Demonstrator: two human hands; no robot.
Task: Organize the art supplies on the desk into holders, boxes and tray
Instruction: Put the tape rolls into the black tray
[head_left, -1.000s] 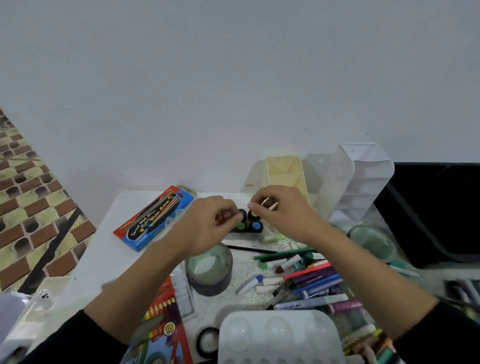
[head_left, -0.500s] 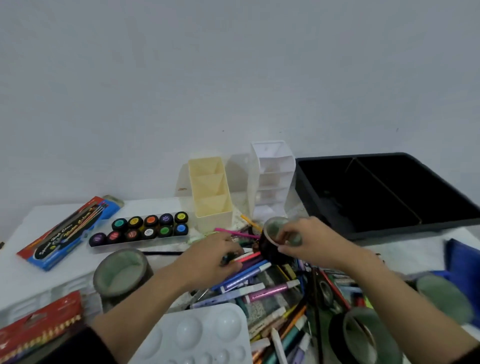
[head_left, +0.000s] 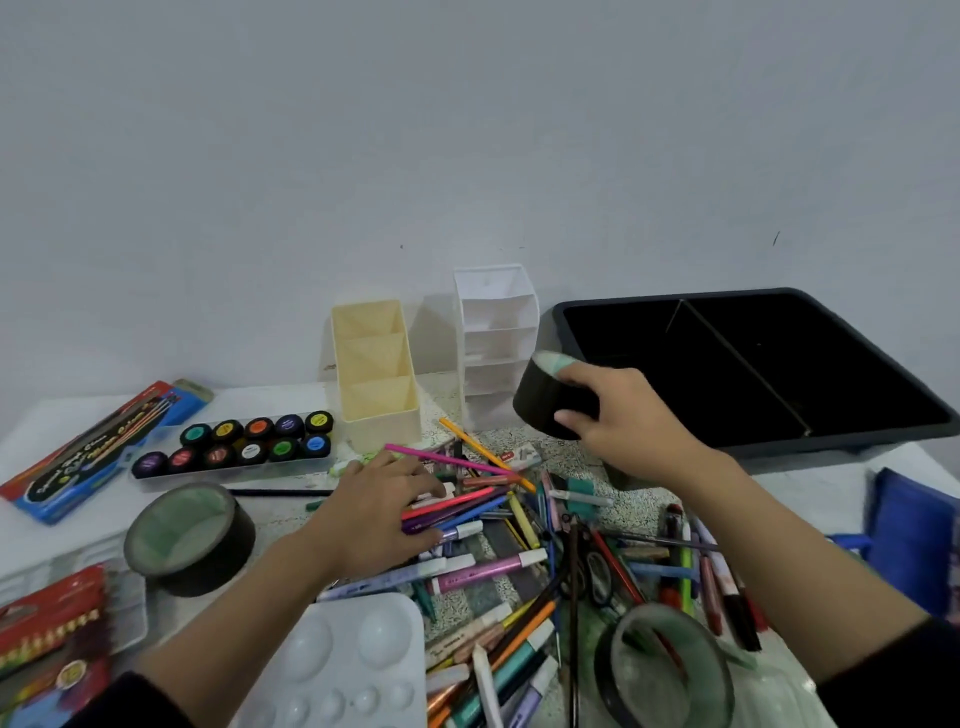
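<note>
My right hand grips a black tape roll lifted above the desk, just left of the black divided tray. My left hand rests on a heap of markers and pens in the middle of the desk, its fingers curled over a few of them. A cream holder and a white tiered holder stand at the back by the wall. A clear box of paint pots lies to the left.
Two more black tape rolls sit at the left and front right. A white palette lies at the front. A blue brush pack and a red crayon box are at the left, a blue bag at the right.
My right hand has lifted the tape roll off the desk and carried it right toward the black tray. My left hand stays on the marker heap. My view has turned right.
</note>
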